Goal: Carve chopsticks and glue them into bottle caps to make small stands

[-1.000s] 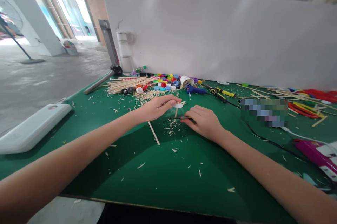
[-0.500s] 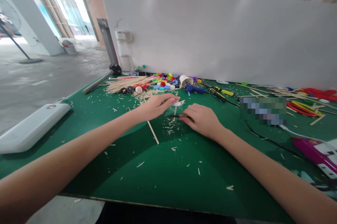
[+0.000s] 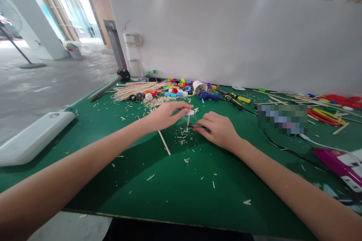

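My left hand (image 3: 168, 115) pinches a small white bottle cap (image 3: 191, 112) between thumb and fingers. A short wooden stick (image 3: 188, 121) points down from the cap toward the table. Closed around a thin dark blade, which looks like a knife (image 3: 191, 126), my right hand (image 3: 217, 128) is just right of the stick. The blade lies across the stick's lower part; its handle is hidden in my fingers. Fine wood shavings (image 3: 181, 142) are scattered below. A longer wooden stick (image 3: 164, 143) rests on the table under my left wrist.
Behind my hands lie a bundle of wooden sticks (image 3: 132, 91), several coloured caps (image 3: 175, 90), a tipped white cup (image 3: 199, 86) and a blue glue gun (image 3: 209, 95). Yellow-handled pliers (image 3: 240, 99), a magenta power strip (image 3: 336, 163) and cables are right. A white case (image 3: 36, 135) stands left.
The white cap has tilted slightly in my left hand. The dark blade has shifted a little to the right across the stick. Both arms have stayed nearly in place.
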Available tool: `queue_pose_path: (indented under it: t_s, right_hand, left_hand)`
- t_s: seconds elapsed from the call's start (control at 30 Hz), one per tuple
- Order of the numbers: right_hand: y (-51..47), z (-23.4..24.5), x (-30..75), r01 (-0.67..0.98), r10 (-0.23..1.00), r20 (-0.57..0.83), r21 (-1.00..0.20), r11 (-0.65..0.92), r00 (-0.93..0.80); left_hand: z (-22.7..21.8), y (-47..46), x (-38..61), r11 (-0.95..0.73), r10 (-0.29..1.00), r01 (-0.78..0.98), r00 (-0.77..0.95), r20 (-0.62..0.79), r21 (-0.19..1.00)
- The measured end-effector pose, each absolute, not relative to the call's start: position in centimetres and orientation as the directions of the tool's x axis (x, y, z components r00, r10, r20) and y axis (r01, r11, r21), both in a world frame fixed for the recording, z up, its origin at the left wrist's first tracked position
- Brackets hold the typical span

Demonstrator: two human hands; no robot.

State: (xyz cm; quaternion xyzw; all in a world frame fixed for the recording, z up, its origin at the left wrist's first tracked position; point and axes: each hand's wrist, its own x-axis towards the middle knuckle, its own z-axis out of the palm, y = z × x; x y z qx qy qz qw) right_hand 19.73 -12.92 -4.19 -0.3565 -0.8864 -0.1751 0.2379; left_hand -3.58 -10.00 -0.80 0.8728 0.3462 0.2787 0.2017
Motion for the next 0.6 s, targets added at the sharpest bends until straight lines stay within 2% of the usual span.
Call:
queue_pose_path:
  t_s: [0.1, 0.23, 0.43, 0.53, 0.6]
  right_hand:
    - [-12.9, -4.2, 19.7, 0.74, 0.55, 0.589, 0.128, 0.66, -0.592]
    - [-12.9, -4.1, 19.8, 0.71, 0.592, 0.443, 0.161, 0.686, -0.673]
    - [-13.4, -4.2, 20.1, 0.683, 0.501, 0.577, 0.141, 0.716, -0.645]
    - [-13.4, -4.1, 20.2, 0.662, 0.498, 0.531, 0.172, 0.729, -0.686]
    - [-13.5, -4.0, 20.3, 0.648, 0.492, 0.508, 0.186, 0.738, -0.707]
  left_hand:
    - [-0.8, -10.0, -3.6, -0.679, 0.716, 0.494, 0.608, 0.343, 0.543]
    - [-0.8, -10.1, -3.6, -0.684, 0.712, 0.494, 0.611, 0.345, 0.537]
    - [-0.5, -10.6, -3.6, -0.767, 0.63, 0.451, 0.661, 0.406, 0.457]
    - [-0.2, -11.0, -3.4, -0.8, 0.59, 0.417, 0.679, 0.437, 0.432]
    - [0.1, -11.2, -3.3, -0.791, 0.598, 0.408, 0.672, 0.437, 0.455]
